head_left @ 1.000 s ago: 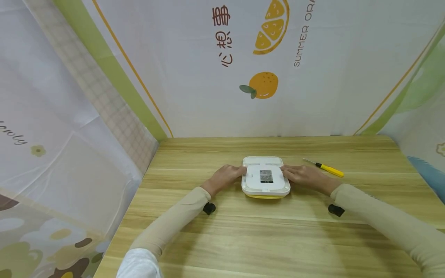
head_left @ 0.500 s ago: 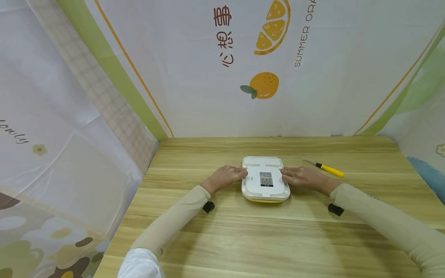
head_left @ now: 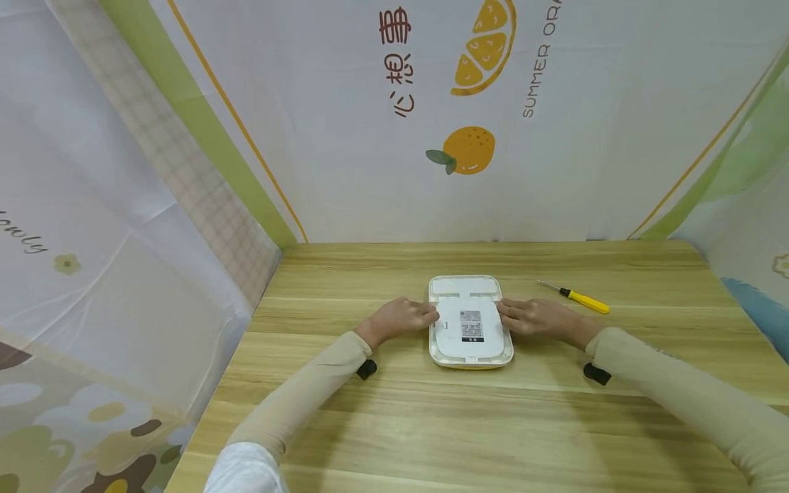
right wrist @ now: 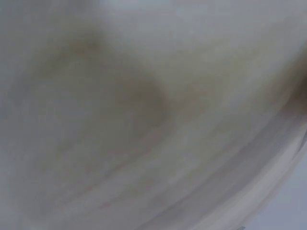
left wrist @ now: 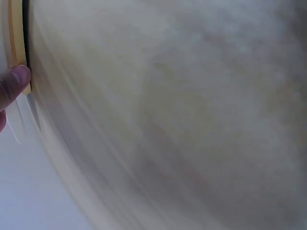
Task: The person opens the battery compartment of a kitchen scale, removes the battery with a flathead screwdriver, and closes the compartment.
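Observation:
A white rounded plastic device [head_left: 453,349] with a raised panel and a printed label lies label side up near the middle of the table, in the head view. A thin yellow rim shows under its near edge. My left hand [head_left: 401,318] grips its left edge, and my right hand [head_left: 533,319] holds the right edge. In the left wrist view, the thumb [left wrist: 14,84] presses against a pale yellow edge of the device [left wrist: 18,33]. Blur fills the right wrist view, so the right fingers cannot be made out there.
To the right of the device lies a screwdriver [head_left: 585,301] with a yellow handle. Small black pieces of the wrist gear [head_left: 366,370] show below both wrists. Printed cloth [head_left: 357,192] hangs behind the wooden table [head_left: 444,431] and at its sides.
The device has tipped so that its labelled face shows more fully and less of the yellow rim is seen. Both hands keep hold of its sides, nearly in place.

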Available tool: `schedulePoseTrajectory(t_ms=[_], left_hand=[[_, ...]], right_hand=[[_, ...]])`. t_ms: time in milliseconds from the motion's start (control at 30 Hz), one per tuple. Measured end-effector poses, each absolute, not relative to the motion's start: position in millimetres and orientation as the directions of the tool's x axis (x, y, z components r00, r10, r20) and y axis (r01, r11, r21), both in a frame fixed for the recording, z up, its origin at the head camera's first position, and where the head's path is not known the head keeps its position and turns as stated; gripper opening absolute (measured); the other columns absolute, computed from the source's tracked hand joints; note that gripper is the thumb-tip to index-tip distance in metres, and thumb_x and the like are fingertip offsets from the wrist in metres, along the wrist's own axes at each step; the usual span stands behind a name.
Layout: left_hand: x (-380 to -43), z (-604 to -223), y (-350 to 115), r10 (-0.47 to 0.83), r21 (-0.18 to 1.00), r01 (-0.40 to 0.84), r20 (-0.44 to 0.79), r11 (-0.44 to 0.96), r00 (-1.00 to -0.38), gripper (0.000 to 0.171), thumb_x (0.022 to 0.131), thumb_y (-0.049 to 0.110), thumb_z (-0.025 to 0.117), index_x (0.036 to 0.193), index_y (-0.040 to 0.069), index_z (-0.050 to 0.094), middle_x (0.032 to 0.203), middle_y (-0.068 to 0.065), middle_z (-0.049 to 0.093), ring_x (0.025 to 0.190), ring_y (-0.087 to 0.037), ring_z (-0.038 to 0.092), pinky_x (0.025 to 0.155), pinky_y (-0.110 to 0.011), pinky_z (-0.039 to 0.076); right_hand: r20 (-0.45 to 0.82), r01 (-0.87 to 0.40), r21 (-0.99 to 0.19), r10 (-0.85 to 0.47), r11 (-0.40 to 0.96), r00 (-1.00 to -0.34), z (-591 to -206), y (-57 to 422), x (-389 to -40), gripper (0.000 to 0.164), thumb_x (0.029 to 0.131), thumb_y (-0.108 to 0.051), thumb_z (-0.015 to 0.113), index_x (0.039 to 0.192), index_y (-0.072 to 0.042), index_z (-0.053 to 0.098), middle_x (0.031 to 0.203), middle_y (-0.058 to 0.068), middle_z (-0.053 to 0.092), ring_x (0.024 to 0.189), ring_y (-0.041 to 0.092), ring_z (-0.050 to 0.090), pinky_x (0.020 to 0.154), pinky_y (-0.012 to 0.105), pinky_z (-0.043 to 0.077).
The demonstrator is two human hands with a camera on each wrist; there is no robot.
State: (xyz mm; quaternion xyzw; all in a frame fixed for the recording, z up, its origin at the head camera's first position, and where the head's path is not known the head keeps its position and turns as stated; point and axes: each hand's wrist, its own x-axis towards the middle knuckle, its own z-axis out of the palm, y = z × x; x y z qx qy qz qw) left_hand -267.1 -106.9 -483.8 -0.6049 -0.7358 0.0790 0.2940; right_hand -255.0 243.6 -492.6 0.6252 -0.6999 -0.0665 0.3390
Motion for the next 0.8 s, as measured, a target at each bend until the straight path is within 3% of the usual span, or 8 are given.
schedulePoseTrajectory(t_ms=[267, 367, 433, 500, 600, 700, 767, 800], left_hand=[[-270, -475, -109, 0.943, -0.435, 0.863, 0.309, 0.258, -0.126, 0.01, 0.095, 0.0, 0.066, 0.1, 0.007, 0.062, 0.1, -0.003, 0.077, 0.07, -0.009, 0.071, 0.049, -0.014, 0.053], [-277, -467, -114, 0.922, -0.367, 0.879, 0.343, 0.305, -0.177, 0.014, 0.094, 0.003, 0.069, 0.108, 0.007, 0.069, 0.111, -0.006, 0.077, 0.083, -0.015, 0.075, 0.056, -0.02, 0.061], [-284, -462, -118, 0.89, -0.291, 0.88, 0.379, 0.376, -0.255, 0.018, 0.093, 0.008, 0.069, 0.111, 0.007, 0.073, 0.12, -0.009, 0.075, 0.089, -0.018, 0.076, 0.06, -0.025, 0.064], [-291, -459, -119, 0.831, -0.134, 0.873, 0.402, 0.47, -0.385, 0.022, 0.094, 0.014, 0.068, 0.114, 0.006, 0.075, 0.122, -0.01, 0.074, 0.088, -0.02, 0.076, 0.063, -0.028, 0.065], [-301, -455, -118, 0.709, 0.193, 0.778, 0.325, 0.599, -0.626, 0.033, 0.1, 0.024, 0.062, 0.126, 0.005, 0.071, 0.102, -0.013, 0.077, 0.068, -0.021, 0.071, 0.074, -0.032, 0.065], [-309, -456, -112, 0.581, 0.482, 0.607, 0.223, 0.632, -0.783, 0.039, 0.105, 0.028, 0.058, 0.134, 0.004, 0.067, 0.106, -0.015, 0.076, 0.081, -0.026, 0.072, 0.089, -0.04, 0.063], [-313, -460, -107, 0.53, 0.593, 0.52, 0.177, 0.614, -0.829, 0.039, 0.107, 0.029, 0.057, 0.134, 0.003, 0.067, 0.109, -0.014, 0.076, 0.094, -0.027, 0.072, 0.091, -0.042, 0.062], [-315, -462, -104, 0.514, 0.626, 0.493, 0.167, 0.604, -0.841, 0.039, 0.107, 0.028, 0.057, 0.134, 0.002, 0.067, 0.123, -0.015, 0.072, 0.106, -0.03, 0.071, 0.096, -0.044, 0.061]], right_hand=[[0.392, -0.835, 0.491, -0.919, 0.247, -0.041, -486, 247, -245, 0.062, 0.113, -0.003, 0.01, 0.098, 0.001, 0.07, 0.102, 0.017, 0.077, 0.093, 0.028, 0.076, 0.068, 0.034, 0.066], [0.381, -0.854, 0.389, -0.905, 0.345, -0.192, -477, 249, -229, 0.028, 0.107, 0.005, 0.045, 0.107, 0.002, 0.073, 0.107, 0.017, 0.077, 0.097, 0.03, 0.074, 0.076, 0.038, 0.066], [0.379, -0.845, 0.225, -0.843, 0.484, -0.382, -469, 247, -212, 0.018, 0.097, 0.004, 0.064, 0.114, 0.002, 0.072, 0.11, 0.019, 0.076, 0.097, 0.032, 0.074, 0.076, 0.042, 0.066], [0.33, -0.762, -0.015, -0.716, 0.647, -0.615, -459, 243, -192, 0.036, 0.086, -0.002, 0.08, 0.121, 0.002, 0.07, 0.111, 0.02, 0.075, 0.092, 0.031, 0.075, 0.075, 0.044, 0.066], [0.206, -0.501, -0.393, -0.457, 0.771, -0.865, -447, 234, -166, 0.039, 0.094, -0.015, 0.076, 0.128, 0.003, 0.067, 0.104, 0.018, 0.077, 0.084, 0.027, 0.075, 0.069, 0.043, 0.066], [0.02, -0.232, -0.657, -0.292, 0.717, -0.956, -445, 230, -148, 0.043, 0.099, -0.021, 0.07, 0.131, 0.006, 0.064, 0.097, 0.014, 0.078, 0.081, 0.024, 0.075, 0.064, 0.038, 0.065], [-0.124, -0.051, -0.774, -0.23, 0.632, -0.965, -447, 227, -140, 0.044, 0.1, -0.022, 0.068, 0.132, 0.009, 0.062, 0.096, 0.012, 0.078, 0.082, 0.023, 0.074, 0.065, 0.036, 0.066], [-0.195, 0.042, -0.817, -0.208, 0.576, -0.959, -448, 225, -137, 0.045, 0.101, -0.023, 0.066, 0.132, 0.01, 0.061, 0.096, 0.014, 0.078, 0.082, 0.024, 0.075, 0.067, 0.037, 0.066]])
